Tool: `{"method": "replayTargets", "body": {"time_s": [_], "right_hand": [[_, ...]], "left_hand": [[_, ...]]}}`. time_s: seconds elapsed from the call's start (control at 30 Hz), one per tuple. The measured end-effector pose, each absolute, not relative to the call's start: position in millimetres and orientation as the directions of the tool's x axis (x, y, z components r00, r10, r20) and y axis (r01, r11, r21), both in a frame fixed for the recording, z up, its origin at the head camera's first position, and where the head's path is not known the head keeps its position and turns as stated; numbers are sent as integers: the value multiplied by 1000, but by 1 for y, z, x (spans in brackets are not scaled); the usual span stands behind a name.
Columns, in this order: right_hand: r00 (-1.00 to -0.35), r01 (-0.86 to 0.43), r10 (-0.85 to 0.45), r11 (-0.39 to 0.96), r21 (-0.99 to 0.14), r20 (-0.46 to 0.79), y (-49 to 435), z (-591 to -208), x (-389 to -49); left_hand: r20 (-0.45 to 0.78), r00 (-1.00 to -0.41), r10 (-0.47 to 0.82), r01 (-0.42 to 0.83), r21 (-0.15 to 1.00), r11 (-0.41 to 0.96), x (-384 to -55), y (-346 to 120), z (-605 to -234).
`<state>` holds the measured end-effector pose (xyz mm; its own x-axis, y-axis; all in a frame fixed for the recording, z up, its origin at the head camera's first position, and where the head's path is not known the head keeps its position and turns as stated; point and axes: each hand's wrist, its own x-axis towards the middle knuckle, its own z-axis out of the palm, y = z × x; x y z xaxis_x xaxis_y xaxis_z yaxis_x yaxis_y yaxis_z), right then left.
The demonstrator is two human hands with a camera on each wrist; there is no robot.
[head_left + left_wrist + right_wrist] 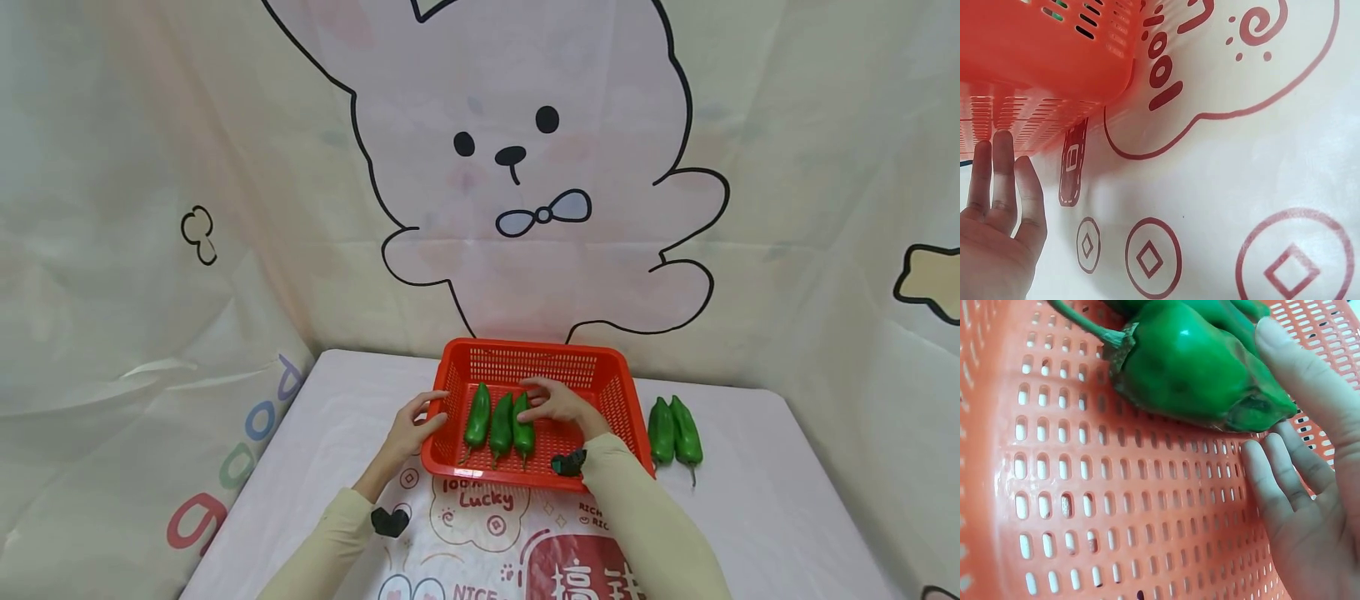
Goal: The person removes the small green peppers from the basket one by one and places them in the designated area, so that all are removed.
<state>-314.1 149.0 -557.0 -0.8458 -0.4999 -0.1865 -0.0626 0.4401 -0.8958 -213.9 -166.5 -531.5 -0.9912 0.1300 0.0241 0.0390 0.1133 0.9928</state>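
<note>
Inside the red plastic basket (607,392), three green peppers lie side by side: a left one (477,417), a middle one (501,425) and a right one (524,433). My right hand (558,403) is over the basket at the tip of the right pepper. In the right wrist view its thumb and fingers are spread around the tip of this pepper (1185,362), not closed on it. At the basket's left side is my left hand (411,427); its fingers (1004,169) extend straight against the slotted wall (1029,119). The left thumb is hidden in the left wrist view.
Two more green peppers (673,431) lie together on the table just right of the basket. A printed cloth (480,525) covers the table in front. Behind rises a hanging backdrop (525,275) with a cartoon animal.
</note>
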Motion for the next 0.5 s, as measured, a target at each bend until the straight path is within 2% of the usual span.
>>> {"method": "replayTargets", "body": {"time_s": [0.5], "right_hand": [[-852, -86, -494, 463, -882, -176, 149, -560, -317]], "left_hand": [[16, -985, 174, 32, 995, 93, -215, -168, -530]]}}
